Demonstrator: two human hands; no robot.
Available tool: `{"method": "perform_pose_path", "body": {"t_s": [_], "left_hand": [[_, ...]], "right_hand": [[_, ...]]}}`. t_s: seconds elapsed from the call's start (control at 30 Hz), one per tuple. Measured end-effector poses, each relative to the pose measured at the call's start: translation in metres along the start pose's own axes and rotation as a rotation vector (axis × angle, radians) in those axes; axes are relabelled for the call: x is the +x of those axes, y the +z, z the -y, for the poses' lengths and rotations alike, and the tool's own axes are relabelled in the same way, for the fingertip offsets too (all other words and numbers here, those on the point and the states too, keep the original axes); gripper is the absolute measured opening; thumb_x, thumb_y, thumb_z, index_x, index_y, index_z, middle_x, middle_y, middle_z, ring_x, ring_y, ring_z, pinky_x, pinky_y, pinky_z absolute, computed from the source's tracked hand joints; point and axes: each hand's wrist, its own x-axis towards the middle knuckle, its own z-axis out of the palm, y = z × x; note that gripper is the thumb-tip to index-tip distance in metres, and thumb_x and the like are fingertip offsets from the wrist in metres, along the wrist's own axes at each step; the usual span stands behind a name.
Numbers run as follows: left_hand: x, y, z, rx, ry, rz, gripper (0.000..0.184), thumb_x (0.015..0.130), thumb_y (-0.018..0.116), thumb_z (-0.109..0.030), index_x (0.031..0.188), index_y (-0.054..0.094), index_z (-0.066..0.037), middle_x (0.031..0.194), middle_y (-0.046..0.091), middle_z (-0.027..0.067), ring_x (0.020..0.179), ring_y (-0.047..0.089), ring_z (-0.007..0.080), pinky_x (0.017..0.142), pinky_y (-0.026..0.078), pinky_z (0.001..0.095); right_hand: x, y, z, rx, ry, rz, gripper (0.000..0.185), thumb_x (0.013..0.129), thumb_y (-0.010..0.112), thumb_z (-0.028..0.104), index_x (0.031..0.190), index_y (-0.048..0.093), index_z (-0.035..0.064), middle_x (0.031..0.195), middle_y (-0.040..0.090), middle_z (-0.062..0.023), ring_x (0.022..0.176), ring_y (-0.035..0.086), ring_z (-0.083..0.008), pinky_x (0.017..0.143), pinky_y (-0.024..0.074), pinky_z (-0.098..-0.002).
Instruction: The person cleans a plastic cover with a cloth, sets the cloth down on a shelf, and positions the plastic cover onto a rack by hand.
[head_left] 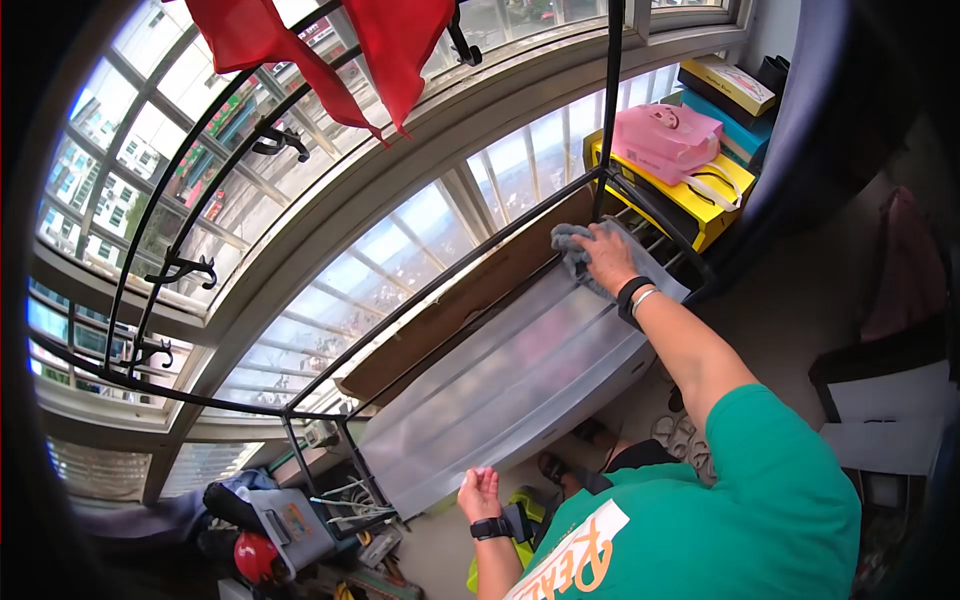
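Right hand [607, 262] grasps a grey cloth [568, 247], its fingers spread over the bunched fabric. Cloth position: on the far right end of a ridged, translucent plastic panel [500, 365], pressed against its upper surface. A black band [630, 291] and a pale bracelet [645, 303] encircle the right wrist.

Left hand [481, 491] is at the near left edge of the panel, palm turned up, fingers partly curled; whether it grips the edge cannot be determined. A dark watch [490, 528] is fitted to the left wrist.

A brown board [500, 270] runs along the window side of the panel. A black metal frame [612, 90] stands around this area. Beyond the right end of the panel, a pink bag [665, 140] rests on a yellow box [715, 210].
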Motion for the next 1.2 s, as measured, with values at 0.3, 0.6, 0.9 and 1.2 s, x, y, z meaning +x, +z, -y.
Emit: {"method": "perform_pose_path", "body": {"t_s": [0.3,0.6,0.9,1.2], "left_hand": [[-0.007,0.005,0.003,0.008,0.017,-0.041,0.018,0.091,0.062,-0.02,0.093,0.058,-0.003,0.084,0.063,0.008,0.077,0.065,0.0219,0.071,0.056,0.0357],[-0.009,-0.009,0.013,0.009,0.053,-0.079,0.019,0.091,0.062,-0.021,0.094,0.057,-0.003,0.083,0.063,0.0101,0.074,0.066,0.0234,0.068,0.057,0.0354],[-0.027,-0.004,0.032,-0.004,-0.079,0.048,0.019,0.091,0.061,-0.022,0.097,0.058,-0.004,0.086,0.064,0.0123,0.079,0.065,0.0258,0.071,0.057,0.0381],[-0.017,-0.047,0.022,-0.376,0.076,-0.092,0.039,0.088,0.065,-0.033,0.115,0.043,-0.016,0.1,0.059,0.0086,0.096,0.058,0.0247,0.083,0.049,0.0416]], "right_hand": [[0.023,-0.016,-0.041,-0.026,0.289,-0.147,0.054,0.073,0.068,0.007,0.122,0.057,0.0256,0.129,0.048,-0.0093,0.11,0.052,-0.0344,0.089,0.046,-0.0458],[0.019,0.015,-0.113,0.01,0.555,-0.392,0.048,0.078,0.068,0.014,0.123,0.054,0.0195,0.123,0.05,-0.012,0.1,0.056,-0.0394,0.084,0.0477,-0.0483],[-0.03,-0.042,-0.01,0.208,0.044,-0.402,0.053,0.071,0.072,0.008,0.121,0.057,0.0159,0.123,0.053,-0.012,0.106,0.054,-0.0336,0.091,0.0451,-0.0403],[-0.066,-0.058,0.09,0.437,-0.223,-0.223,0.054,0.069,0.07,0.004,0.12,0.059,0.0173,0.123,0.053,-0.01,0.104,0.054,-0.0336,0.09,0.0456,-0.0401]]}}
